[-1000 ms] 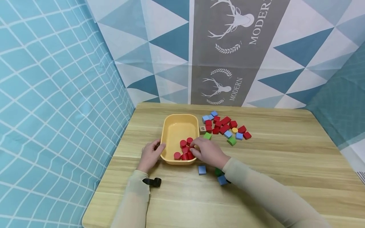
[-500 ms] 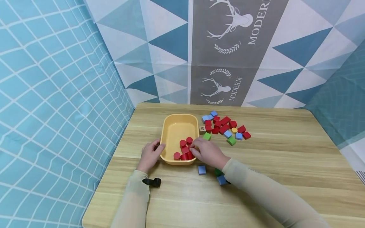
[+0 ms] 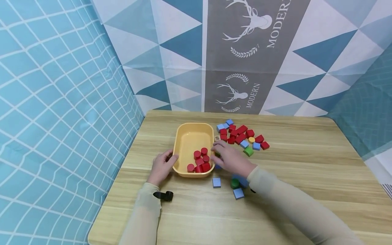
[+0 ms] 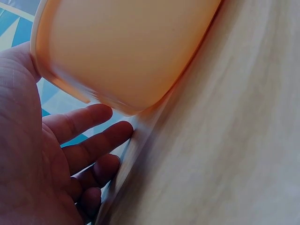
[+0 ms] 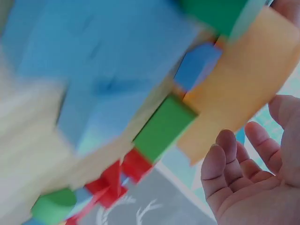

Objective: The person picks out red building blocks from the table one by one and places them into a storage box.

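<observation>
In the head view, a yellow plastic tray [image 3: 192, 175] holds several red cylinders and other red toy blocks [image 3: 199, 162] at its near right end. My left hand [image 3: 160, 167] grips the tray's left rim, thumb over the edge; the left wrist view shows its fingers outside, beneath the wall. Beside the right wall is my right hand [image 3: 233, 159], its fingers loosely bent and holding nothing. The right wrist view has a green block [image 5: 165, 127] and a blue block [image 5: 199, 65] against the tray's outer side.
Red blocks [image 3: 241, 137], a few blue and green ones and a yellow disc [image 3: 251, 140] lie loosely piled behind the right hand. Nearer me are a blue square block [image 3: 216, 182], a green cylinder [image 3: 234, 183] and another blue block [image 3: 238, 193].
My right hand has moved from over the red blocks in the tray out to the right, past the rim, uncovering a red cylinder. The left hand stays on the rim.
</observation>
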Action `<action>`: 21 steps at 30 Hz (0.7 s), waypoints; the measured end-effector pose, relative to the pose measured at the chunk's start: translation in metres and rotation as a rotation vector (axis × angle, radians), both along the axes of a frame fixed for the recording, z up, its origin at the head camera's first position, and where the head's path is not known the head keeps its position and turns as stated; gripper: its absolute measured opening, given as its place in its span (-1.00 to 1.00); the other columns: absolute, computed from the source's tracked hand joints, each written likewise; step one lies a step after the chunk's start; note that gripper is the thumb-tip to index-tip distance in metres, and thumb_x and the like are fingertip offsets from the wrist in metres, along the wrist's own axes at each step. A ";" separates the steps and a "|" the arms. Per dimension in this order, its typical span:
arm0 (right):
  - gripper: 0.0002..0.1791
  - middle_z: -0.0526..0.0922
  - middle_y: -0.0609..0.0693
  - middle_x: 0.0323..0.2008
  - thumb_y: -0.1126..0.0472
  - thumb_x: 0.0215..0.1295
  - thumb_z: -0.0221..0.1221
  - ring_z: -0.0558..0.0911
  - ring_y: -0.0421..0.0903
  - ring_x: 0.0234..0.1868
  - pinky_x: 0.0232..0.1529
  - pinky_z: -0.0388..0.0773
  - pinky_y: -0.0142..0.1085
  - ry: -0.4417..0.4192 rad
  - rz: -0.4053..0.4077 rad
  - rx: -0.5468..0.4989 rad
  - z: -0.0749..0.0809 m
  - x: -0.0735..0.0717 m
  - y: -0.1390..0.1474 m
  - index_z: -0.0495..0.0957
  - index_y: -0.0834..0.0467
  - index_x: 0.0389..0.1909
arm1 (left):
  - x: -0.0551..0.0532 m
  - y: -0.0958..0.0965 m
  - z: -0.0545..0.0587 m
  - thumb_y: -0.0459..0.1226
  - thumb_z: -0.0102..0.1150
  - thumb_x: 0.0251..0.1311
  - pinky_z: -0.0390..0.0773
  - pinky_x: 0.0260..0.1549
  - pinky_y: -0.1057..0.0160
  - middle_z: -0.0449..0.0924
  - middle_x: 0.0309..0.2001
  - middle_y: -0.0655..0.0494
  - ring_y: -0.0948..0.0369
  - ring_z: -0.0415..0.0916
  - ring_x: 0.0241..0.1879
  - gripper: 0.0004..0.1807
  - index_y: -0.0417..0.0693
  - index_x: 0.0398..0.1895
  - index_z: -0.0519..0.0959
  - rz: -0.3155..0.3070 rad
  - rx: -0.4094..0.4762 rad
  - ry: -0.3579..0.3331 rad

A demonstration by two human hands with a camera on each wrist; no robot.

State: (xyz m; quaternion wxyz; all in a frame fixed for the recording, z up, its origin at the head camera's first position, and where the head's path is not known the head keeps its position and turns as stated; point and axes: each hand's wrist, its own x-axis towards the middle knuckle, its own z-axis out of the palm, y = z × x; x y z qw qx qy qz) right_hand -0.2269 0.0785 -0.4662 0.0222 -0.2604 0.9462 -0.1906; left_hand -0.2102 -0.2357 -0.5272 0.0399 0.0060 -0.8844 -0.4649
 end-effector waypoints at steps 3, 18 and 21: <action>-0.47 0.53 0.13 0.44 -0.11 0.49 0.30 0.58 0.16 0.42 0.34 0.61 0.10 0.048 -0.052 0.035 0.003 -0.013 0.014 0.60 0.08 0.32 | 0.000 0.000 0.000 0.04 0.20 0.47 0.46 0.12 0.06 0.75 0.00 -0.06 0.04 0.53 0.05 -0.51 0.02 0.31 0.68 0.006 -0.004 -0.010; -0.21 0.42 0.35 0.45 0.04 0.47 0.31 0.49 0.32 0.36 0.39 0.51 0.25 -0.029 -0.313 -0.003 0.000 -0.074 0.080 0.29 0.29 0.57 | -0.001 -0.001 -0.001 0.05 0.20 0.47 0.46 0.17 -0.02 0.75 0.02 -0.08 0.00 0.54 0.08 -0.49 0.01 0.33 0.67 0.008 -0.007 -0.013; -0.23 0.47 0.35 0.41 0.03 0.46 0.33 0.52 0.30 0.31 0.34 0.55 0.25 -0.048 -0.296 0.017 -0.003 -0.077 0.081 0.33 0.29 0.54 | -0.001 -0.001 -0.002 0.04 0.21 0.47 0.46 0.16 0.01 0.76 0.00 -0.07 0.01 0.54 0.08 -0.50 0.02 0.33 0.67 0.008 -0.003 -0.011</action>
